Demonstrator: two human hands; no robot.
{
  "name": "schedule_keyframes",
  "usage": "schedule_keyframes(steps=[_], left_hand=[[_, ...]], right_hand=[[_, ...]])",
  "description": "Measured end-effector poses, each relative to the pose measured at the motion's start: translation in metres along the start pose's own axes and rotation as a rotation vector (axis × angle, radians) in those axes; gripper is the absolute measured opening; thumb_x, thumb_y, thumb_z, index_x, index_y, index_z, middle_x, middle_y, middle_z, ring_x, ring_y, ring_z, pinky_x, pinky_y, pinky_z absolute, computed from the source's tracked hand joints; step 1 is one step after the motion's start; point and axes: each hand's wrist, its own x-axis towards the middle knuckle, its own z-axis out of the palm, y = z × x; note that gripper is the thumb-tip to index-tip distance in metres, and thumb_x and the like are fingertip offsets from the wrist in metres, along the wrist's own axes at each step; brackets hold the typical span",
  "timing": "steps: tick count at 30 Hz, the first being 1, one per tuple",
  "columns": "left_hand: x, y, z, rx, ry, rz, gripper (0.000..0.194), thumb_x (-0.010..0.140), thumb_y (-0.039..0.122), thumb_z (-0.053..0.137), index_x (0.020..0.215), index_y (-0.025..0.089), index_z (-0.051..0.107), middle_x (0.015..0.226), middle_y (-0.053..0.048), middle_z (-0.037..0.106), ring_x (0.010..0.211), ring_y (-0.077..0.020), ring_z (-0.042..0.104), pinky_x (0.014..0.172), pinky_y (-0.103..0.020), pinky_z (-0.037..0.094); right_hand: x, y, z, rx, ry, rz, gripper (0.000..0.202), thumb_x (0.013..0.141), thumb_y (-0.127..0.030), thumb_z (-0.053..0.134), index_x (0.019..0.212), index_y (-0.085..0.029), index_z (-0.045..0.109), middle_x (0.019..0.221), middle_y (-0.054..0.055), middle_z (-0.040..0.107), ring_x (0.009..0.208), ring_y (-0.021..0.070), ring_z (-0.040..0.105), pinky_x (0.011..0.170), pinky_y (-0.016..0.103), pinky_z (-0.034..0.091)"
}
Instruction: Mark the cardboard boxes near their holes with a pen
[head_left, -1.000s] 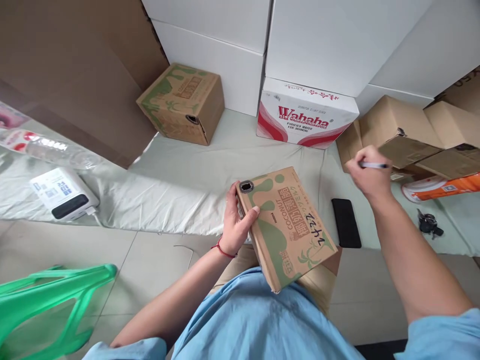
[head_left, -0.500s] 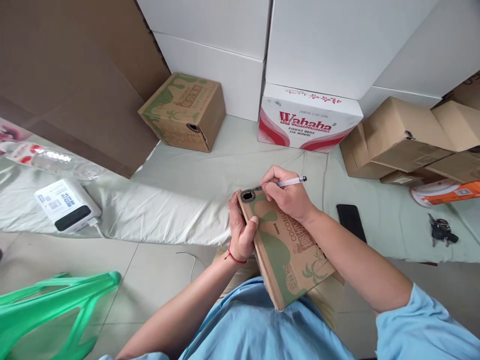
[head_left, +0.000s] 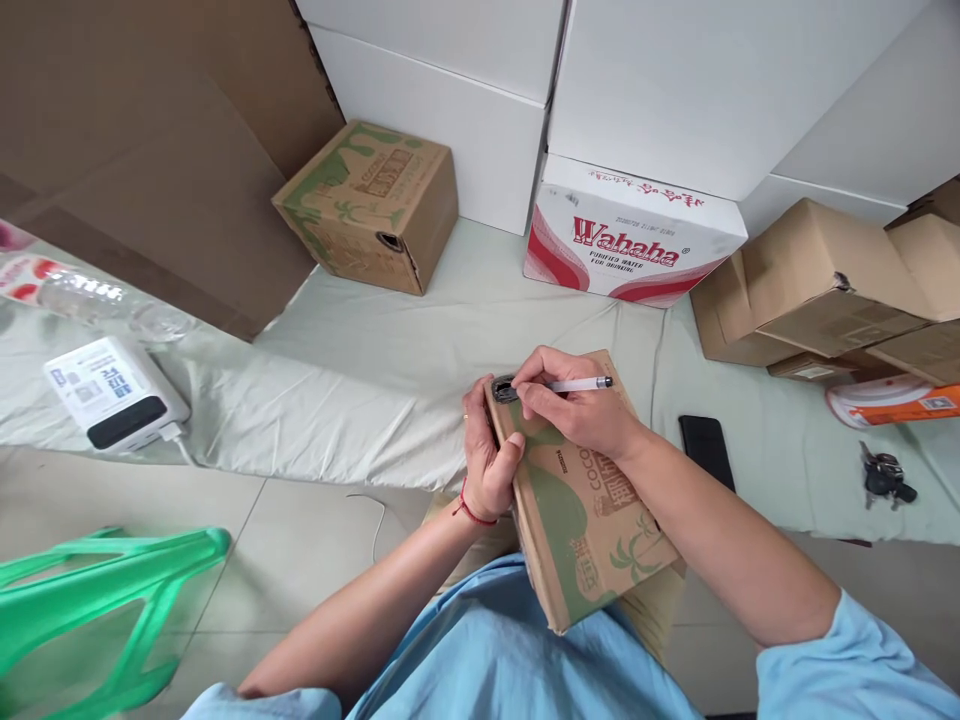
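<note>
A brown cardboard box with green print and palm trees lies tilted over my lap. My left hand grips its left side, thumb on top and fingers down the edge. In my right hand is a white pen with a dark end cap, pinched between thumb and fingers. Its tip is hidden by the fingers, close to a dark-edged hole in the box's upper left corner. The right hand rests over the box's top face.
Behind stand a similar coconut box and a Wahaha carton. Brown boxes, a black phone and keys are on the right. A white power bank lies left, above a green plastic stool.
My right hand has shifted slightly down with the pen, closer over the hole. The pen now lies more level. The whole view has moved a little.
</note>
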Motion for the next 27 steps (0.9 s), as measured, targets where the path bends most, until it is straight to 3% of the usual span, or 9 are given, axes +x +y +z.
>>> schedule_keyframes(steps=[8,17,27], left_hand=[[0.0,0.007,0.002,0.007,0.022,-0.015,0.075,0.099,0.075,0.059,0.156,0.026,0.052,0.146,-0.014,0.058,0.139,-0.0391,0.057,0.123,-0.055,0.045],[-0.001,-0.004,0.001,-0.028,0.029,0.012,0.077,0.098,0.072,0.063,0.158,0.024,0.05,0.15,-0.016,0.057,0.141,-0.0389,0.055,0.125,-0.055,0.043],[0.002,-0.004,0.002,0.003,0.021,0.046,0.079,0.098,0.074,0.06,0.158,0.024,0.05,0.146,-0.016,0.058,0.139,-0.0393,0.056,0.123,-0.057,0.044]], right_hand=[[0.0,0.0,0.002,-0.065,0.019,0.023,0.012,0.098,-0.034,0.065,0.092,-0.023,0.066,0.072,-0.004,0.072,0.061,0.0124,0.055,0.062,0.026,0.043],[0.0,0.002,0.002,-0.058,0.004,0.009,0.012,0.099,-0.034,0.064,0.094,-0.024,0.066,0.075,-0.003,0.075,0.066,0.014,0.064,0.066,0.027,0.048],[0.001,0.001,0.003,-0.073,0.002,-0.009,0.011,0.098,-0.032,0.063,0.091,-0.024,0.065,0.072,-0.003,0.073,0.063,0.0133,0.061,0.065,0.027,0.046]])
